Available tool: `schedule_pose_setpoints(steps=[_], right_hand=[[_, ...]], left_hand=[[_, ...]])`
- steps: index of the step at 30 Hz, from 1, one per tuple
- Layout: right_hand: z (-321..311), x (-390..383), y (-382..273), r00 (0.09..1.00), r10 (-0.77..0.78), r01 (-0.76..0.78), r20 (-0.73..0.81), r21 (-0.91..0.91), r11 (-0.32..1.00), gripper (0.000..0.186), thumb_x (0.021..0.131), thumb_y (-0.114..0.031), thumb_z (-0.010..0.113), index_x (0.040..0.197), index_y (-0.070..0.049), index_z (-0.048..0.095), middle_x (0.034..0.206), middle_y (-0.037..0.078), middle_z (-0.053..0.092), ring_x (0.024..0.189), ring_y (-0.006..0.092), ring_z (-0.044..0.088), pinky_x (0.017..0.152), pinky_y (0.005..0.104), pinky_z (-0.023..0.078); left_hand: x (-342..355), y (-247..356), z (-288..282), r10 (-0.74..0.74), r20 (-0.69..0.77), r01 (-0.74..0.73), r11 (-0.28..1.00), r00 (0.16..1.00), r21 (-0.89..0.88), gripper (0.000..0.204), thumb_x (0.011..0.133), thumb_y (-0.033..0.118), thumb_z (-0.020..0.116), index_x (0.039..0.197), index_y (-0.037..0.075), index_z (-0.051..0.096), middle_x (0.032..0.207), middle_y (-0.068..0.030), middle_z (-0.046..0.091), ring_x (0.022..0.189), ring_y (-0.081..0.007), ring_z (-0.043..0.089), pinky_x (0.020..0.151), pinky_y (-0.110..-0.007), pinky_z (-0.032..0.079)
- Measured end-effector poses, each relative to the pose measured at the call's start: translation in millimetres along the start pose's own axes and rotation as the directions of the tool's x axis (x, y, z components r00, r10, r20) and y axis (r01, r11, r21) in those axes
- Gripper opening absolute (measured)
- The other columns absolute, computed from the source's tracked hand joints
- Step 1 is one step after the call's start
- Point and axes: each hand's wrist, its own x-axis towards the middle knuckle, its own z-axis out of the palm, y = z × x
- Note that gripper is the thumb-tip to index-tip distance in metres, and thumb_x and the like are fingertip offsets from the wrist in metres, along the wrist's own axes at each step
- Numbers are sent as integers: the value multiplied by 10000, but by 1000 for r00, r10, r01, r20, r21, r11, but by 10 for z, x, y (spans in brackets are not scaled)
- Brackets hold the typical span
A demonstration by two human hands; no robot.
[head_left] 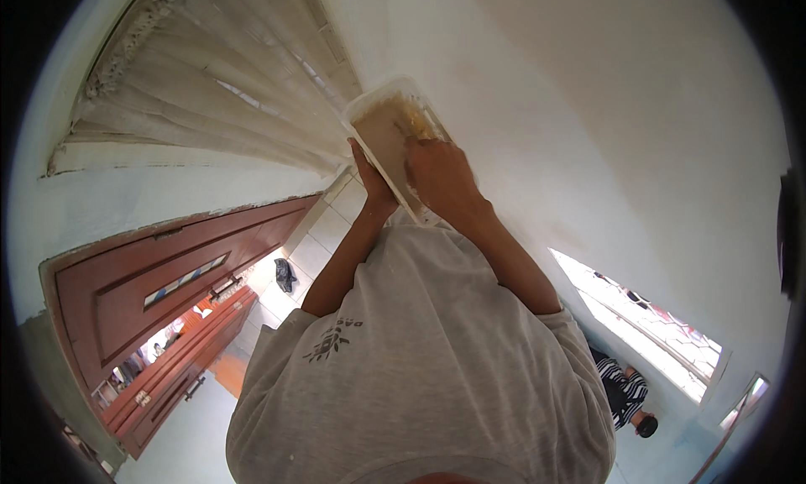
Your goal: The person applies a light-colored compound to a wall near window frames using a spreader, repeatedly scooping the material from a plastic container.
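Head view shows hands (442,180) at a tub (388,87), dark lettering (346,323) on shirt (445,358).

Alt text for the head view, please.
A bare left hand supports a whitish rectangular tray of brownish material; the right hand is over it. A pale curtain and a reddish-brown door are at left; another person, in stripes, is at lower right.

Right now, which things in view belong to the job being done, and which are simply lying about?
Part of the job:
translucent white rectangular plastic tub, held by the left hand;
its brown contents;
the right hand, over the tub.

Seemingly just around:
crumpled black bundle on pale floor tiles;
reddish-brown panelled door.
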Motion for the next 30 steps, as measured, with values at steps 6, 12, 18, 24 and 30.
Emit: schedule_pose_setpoints(steps=[6,12,18,24,30], right_hand=[[-428,-106,-45,984,104,-65,-145,250,966,142,843,-79,674,931,24,628,823,190,693,716,365,686,678,465,561],[-81,-53,85,991,8,-9,-133,-11,1000,157,895,-118,666,890,33,623,734,215,652,659,392,651,635,478,534],[-615,-353,50,963,173,-114,-205,274,955,112,886,-94,666,926,9,647,726,161,665,643,370,655,656,472,543],[-169,-452,200,987,-63,69,-150,31,997,382,874,-58,650,1252,-9,631,776,180,641,693,352,653,652,454,531],[-241,-586,206,993,48,-39,-111,79,996,209,856,-110,665,1023,16,656,773,192,680,753,392,688,697,493,562]], left_hand=[[133,-154,-162,193,108,-209,964,975,163,722,1039,690,278,1484,146,446,1379,-55,556,1277,-216,545,1094,-389,465],[12,-148,290,-68,30,71,992,997,-103,722,1048,673,276,1522,144,400,1446,-50,521,1320,-231,515,1132,-405,426],[86,-327,28,5,96,-9,999,995,34,748,1042,691,249,1538,147,382,1470,-57,510,1339,-237,497,1152,-412,402],[-20,-398,118,-167,45,171,976,985,-136,723,1053,674,231,1526,152,391,1441,-62,527,1315,-225,516,1137,-403,417],[-91,-513,99,89,130,-129,932,988,339,698,1055,668,238,1502,165,422,1428,-55,536,1303,-231,526,1125,-415,433]])
